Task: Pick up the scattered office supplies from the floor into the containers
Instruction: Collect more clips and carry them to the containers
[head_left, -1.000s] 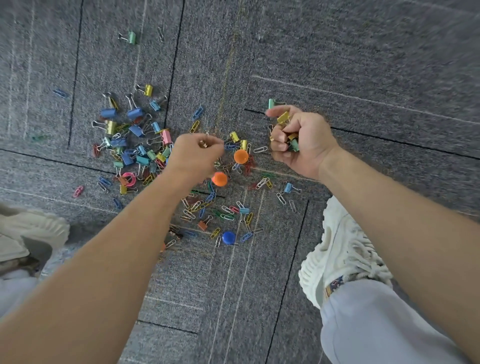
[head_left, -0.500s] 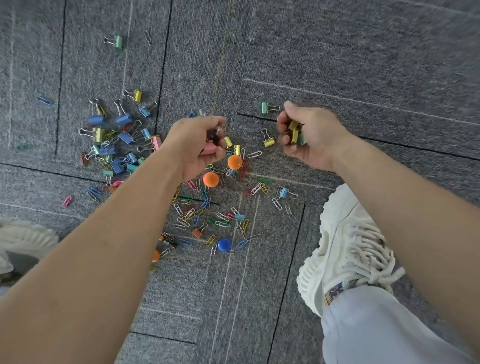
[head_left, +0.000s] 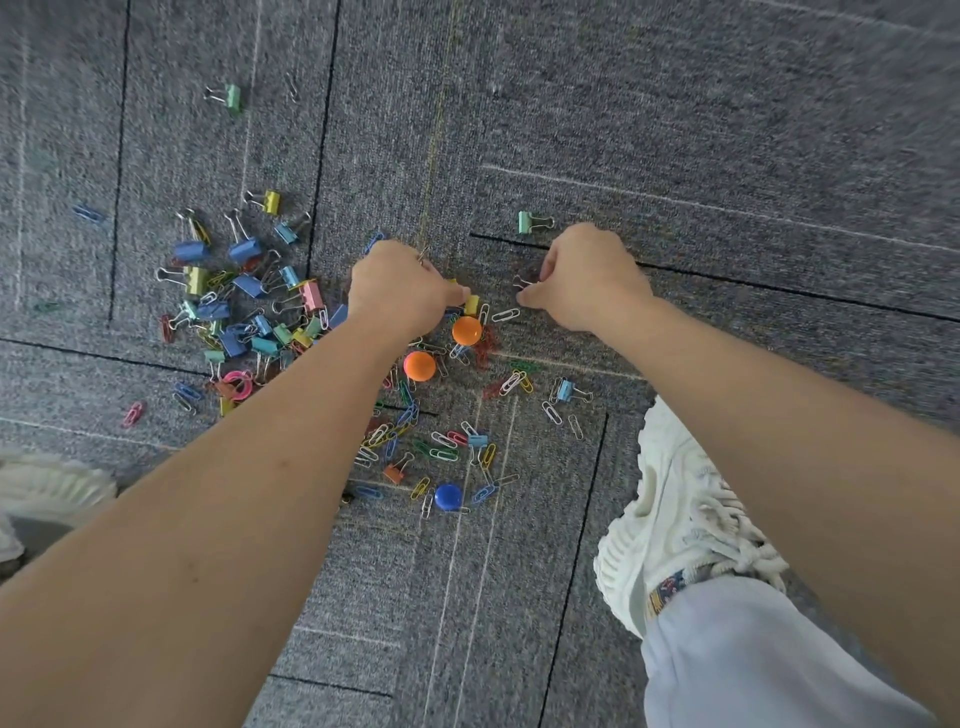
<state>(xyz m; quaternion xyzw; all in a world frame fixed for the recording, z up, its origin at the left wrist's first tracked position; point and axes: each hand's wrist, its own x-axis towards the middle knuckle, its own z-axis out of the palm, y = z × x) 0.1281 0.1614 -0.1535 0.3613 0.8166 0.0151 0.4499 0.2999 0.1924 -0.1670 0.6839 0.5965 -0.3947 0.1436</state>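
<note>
Colourful binder clips (head_left: 244, 291) lie heaped on the grey carpet at the left, and paper clips (head_left: 415, 431) are strewn at the centre. Among them sit two orange round magnets (head_left: 466, 330) and a blue one (head_left: 448, 497). My left hand (head_left: 400, 296) is curled knuckles-up on the floor beside a yellow binder clip (head_left: 471, 304), and a wire handle pokes out of its fist. My right hand (head_left: 587, 278) is curled palm-down, pinching a binder clip whose wire handles (head_left: 522, 282) show at its fingertips. A green binder clip (head_left: 530, 222) lies just beyond it. No container is in view.
My white shoe (head_left: 675, 519) and light trouser leg stand at the lower right, close to the paper clips. Another white shoe (head_left: 47, 488) is at the left edge. A lone green binder clip (head_left: 231, 96) lies far up left, and a pink ring (head_left: 239, 382) sits under the heap.
Both hands have dropped to the carpet. My right hand turned palm-down onto the yellow clip that lay left of it. My left hand moved right, beside the orange magnets.
</note>
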